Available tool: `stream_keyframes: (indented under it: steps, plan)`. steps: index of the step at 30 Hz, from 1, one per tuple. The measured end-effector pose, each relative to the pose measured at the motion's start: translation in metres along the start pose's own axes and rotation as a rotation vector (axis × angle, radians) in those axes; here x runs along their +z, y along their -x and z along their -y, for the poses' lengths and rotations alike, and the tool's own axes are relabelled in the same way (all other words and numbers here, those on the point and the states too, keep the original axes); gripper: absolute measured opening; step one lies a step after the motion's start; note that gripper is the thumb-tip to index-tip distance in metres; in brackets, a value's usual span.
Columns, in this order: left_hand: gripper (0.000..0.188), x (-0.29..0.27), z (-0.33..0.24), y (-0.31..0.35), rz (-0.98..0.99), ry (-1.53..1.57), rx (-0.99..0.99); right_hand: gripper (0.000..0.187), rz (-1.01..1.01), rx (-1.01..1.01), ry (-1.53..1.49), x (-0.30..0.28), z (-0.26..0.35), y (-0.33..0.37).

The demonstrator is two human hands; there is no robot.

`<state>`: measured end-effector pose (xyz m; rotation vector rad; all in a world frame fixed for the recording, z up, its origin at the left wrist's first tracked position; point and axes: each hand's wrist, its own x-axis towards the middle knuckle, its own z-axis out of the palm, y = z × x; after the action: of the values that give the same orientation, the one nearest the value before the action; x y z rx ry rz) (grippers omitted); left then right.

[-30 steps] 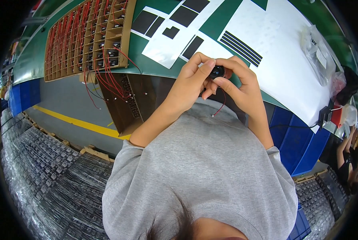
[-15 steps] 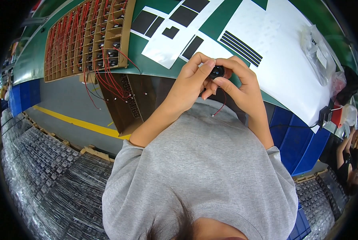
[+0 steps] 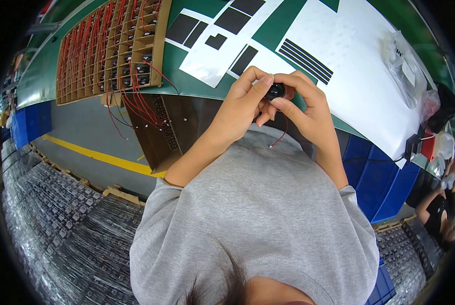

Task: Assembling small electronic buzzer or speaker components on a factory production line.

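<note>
Between my fingertips, above the table's near edge, is a small round black part (image 3: 275, 91) that looks like a little speaker. A thin red wire (image 3: 285, 133) with a pale plug hangs from it in front of my grey shirt. My left hand (image 3: 247, 101) is closed on its left side, thumb and index finger at the rim. My right hand (image 3: 306, 104) pinches the right side, thumb below and index finger above. Fingers hide much of the part.
A divided cardboard box (image 3: 110, 53) of similar wired parts stands at the left, wires trailing over its edge. White sheets with black adhesive-looking pieces (image 3: 232, 20) lie on the green table (image 3: 197, 90). Blue bins (image 3: 382, 178) stand right. Another person (image 3: 436, 208) works at far right.
My hands and the black part stay practically still. At far right, the other person's arms and body have shifted.
</note>
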<state>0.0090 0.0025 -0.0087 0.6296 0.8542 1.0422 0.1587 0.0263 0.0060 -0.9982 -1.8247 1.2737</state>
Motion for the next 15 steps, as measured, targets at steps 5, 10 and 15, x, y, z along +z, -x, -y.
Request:
stream_keyframes:
  steps: [5,10,15]
  plan:
    - [0.02,-0.0029,-0.0029,0.0012,0.059,0.002,-0.028,0.03,-0.001,0.001,0.008,0.0,-0.0004,0.0004]
    - [0.02,-0.0033,-0.0026,0.0012,0.057,-0.011,-0.023,0.028,-0.02,-0.046,0.012,0.0016,-0.0019,-0.0005]
    - [0.02,-0.0042,-0.0029,0.0015,0.058,-0.012,-0.032,0.028,-0.013,-0.053,0.017,0.002,-0.0019,-0.0011]
